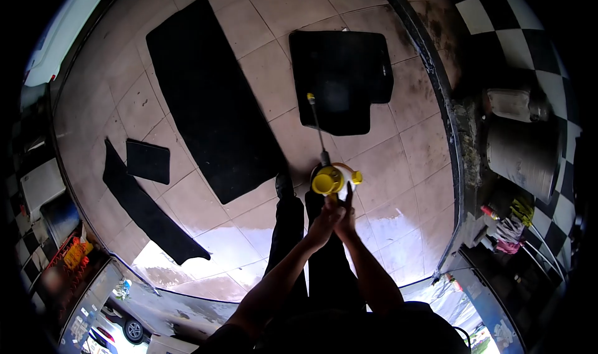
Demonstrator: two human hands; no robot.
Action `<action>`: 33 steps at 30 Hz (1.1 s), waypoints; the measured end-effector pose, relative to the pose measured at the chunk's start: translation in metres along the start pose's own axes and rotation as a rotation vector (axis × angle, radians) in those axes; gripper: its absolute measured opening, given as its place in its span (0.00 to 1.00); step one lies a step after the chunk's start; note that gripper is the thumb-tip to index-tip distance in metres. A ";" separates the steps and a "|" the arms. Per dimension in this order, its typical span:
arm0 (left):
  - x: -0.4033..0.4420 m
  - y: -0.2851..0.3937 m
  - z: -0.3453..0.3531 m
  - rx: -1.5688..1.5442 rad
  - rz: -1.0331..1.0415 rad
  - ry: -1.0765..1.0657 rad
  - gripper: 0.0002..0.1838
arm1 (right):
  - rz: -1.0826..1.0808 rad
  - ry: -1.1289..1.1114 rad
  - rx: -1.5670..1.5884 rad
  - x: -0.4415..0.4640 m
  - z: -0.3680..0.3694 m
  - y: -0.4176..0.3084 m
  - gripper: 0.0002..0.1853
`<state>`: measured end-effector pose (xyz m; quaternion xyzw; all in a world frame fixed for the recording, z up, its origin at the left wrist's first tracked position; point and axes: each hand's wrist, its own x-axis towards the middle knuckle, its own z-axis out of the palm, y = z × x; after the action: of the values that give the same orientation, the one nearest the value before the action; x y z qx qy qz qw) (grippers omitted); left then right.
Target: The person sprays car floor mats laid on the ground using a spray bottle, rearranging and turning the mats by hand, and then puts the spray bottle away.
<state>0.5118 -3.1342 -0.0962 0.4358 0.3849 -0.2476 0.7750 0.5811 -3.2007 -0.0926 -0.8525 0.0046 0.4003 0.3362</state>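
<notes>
A sprayer [327, 180] with a yellow cap, a pale bottle and a long thin metal wand is held out in front of the body. Its yellow tip [311, 96] is over a black mat [339, 73] on the tiled floor. My left hand [325, 222] is wrapped round the lower part of the sprayer, just under the yellow cap. Right beside it, my right hand [346, 215] is closed on the same sprayer, with a finger pointing up along the bottle. The two hands touch each other.
A long black mat [212, 98] lies left of centre on the floor [261, 36]. Farther left are a small square mat [148, 161] and a narrow curved one [146, 207]. Metal containers [522, 154] and cloths [507, 232] are at the right wall. An orange crate [68, 254] stands lower left.
</notes>
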 end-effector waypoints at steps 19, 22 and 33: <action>-0.061 -0.049 -0.095 0.573 0.002 0.477 0.20 | 0.312 -0.028 0.123 0.064 -0.069 0.161 0.36; -0.024 -0.002 -0.048 0.467 0.066 0.356 0.24 | 0.136 -0.065 0.013 0.050 -0.069 0.170 0.29; 0.046 0.075 0.083 0.980 0.624 -0.045 0.10 | 0.080 -0.072 -0.101 -0.035 -0.091 0.127 0.30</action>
<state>0.6240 -3.1715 -0.0708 0.8311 0.0620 -0.1659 0.5272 0.5837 -3.3607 -0.0994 -0.8526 0.0064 0.4434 0.2766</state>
